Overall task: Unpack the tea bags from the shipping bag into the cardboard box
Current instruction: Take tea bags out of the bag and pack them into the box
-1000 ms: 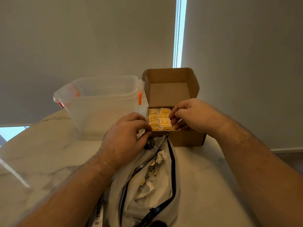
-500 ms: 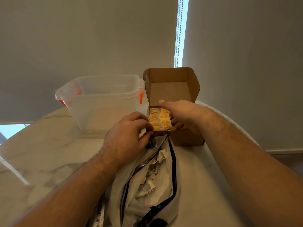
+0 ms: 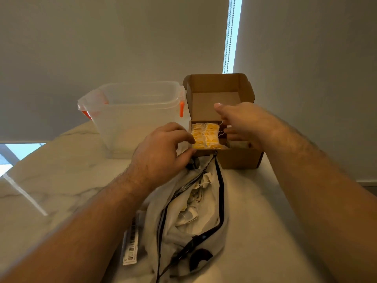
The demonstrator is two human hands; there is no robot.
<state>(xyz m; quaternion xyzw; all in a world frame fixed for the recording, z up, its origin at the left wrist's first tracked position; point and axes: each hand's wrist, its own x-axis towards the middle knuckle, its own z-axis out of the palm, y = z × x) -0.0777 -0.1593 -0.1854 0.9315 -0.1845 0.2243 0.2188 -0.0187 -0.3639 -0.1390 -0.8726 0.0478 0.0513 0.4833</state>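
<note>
1. Yellow-tagged paper tea bags (image 3: 205, 135) are lying packed in two tight rows in the left half of a small brown cardboard box (image 3: 240, 159), with thin white strings trailing over them.
2. The cardboard box is standing on a pale marble desk (image 3: 61, 180), and its hinged lid (image 3: 216, 86) is standing upright at the back.
3. More loose pale tea bags (image 3: 188, 216) are sitting inside a white plastic shipping bag (image 3: 152, 221). The bag is lying open along its black strip, its far end touching the box's front wall.
4. The left hand (image 3: 161, 152) is pinching the box's near-left corner, with curled fingers lying over the rim and the thumb pressing against the front wall.
5. The right hand (image 3: 244, 123) is reaching into the box's right half. Its thumb is sticking up in front of the lid and its fingers are curling down inside; I cannot tell whether they are gripping anything.
6. A clear plastic tub with orange clasps (image 3: 138, 115) is standing just left of the box.
7. A white barcode label (image 3: 131, 246) is showing at the bag's left edge.
</note>
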